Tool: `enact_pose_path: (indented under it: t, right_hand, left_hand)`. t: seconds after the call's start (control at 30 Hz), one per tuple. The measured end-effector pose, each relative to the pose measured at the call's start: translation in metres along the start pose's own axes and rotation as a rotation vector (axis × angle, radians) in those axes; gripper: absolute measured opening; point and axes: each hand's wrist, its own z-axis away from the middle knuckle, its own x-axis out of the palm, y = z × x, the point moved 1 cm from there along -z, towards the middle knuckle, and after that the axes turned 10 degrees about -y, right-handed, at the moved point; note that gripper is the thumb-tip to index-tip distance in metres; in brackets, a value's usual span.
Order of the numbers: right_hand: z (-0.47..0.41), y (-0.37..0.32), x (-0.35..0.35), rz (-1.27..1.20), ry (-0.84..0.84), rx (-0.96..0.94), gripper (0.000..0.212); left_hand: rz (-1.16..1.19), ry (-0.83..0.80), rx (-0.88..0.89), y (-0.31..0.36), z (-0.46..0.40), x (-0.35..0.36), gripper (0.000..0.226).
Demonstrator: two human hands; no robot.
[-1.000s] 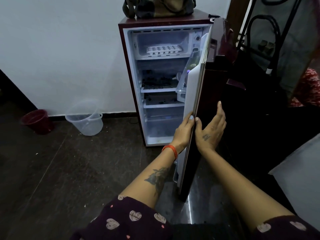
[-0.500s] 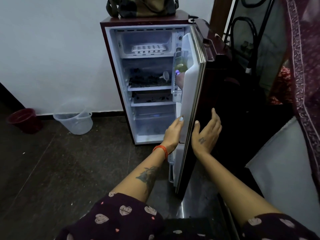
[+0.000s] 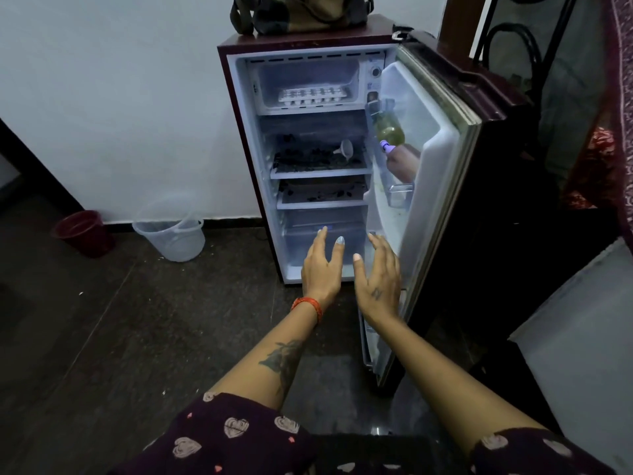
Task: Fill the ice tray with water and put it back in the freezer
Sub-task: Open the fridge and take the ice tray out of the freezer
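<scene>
A small maroon fridge (image 3: 239, 138) stands against the white wall with its door (image 3: 442, 186) swung wide to the right. The white ice tray (image 3: 313, 96) lies in the freezer compartment (image 3: 308, 73) at the top. My left hand (image 3: 322, 269) and my right hand (image 3: 378, 279) hover side by side in front of the fridge's lowest drawer, fingers straight and spread. Neither hand holds or touches anything.
A bag (image 3: 301, 12) sits on top of the fridge. A bottle (image 3: 388, 132) lies in the door shelf. On the floor to the left are a clear bucket (image 3: 171, 231) and a dark red bucket (image 3: 84, 233). A pale cabinet (image 3: 582, 337) stands at right.
Both hands have let go of the door's edge and now hang in front of the open fridge. The door has swung further open to the right.
</scene>
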Motion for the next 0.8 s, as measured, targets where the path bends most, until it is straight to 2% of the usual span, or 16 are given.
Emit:
enact_pose_path:
  t: [0.27, 0.8]
  right_hand:
    - [-0.024, -0.021, 0.039, -0.014, -0.117, 0.091, 0.053]
    - [-0.102, -0.061, 0.083, -0.055, -0.101, 0.182, 0.056]
  left_hand:
    - [-0.063, 0.022, -0.018, -0.017, -0.019, -0.043, 0.057]
    - [-0.013, -0.04, -0.022, -0.028, -0.098, -0.097, 0.06]
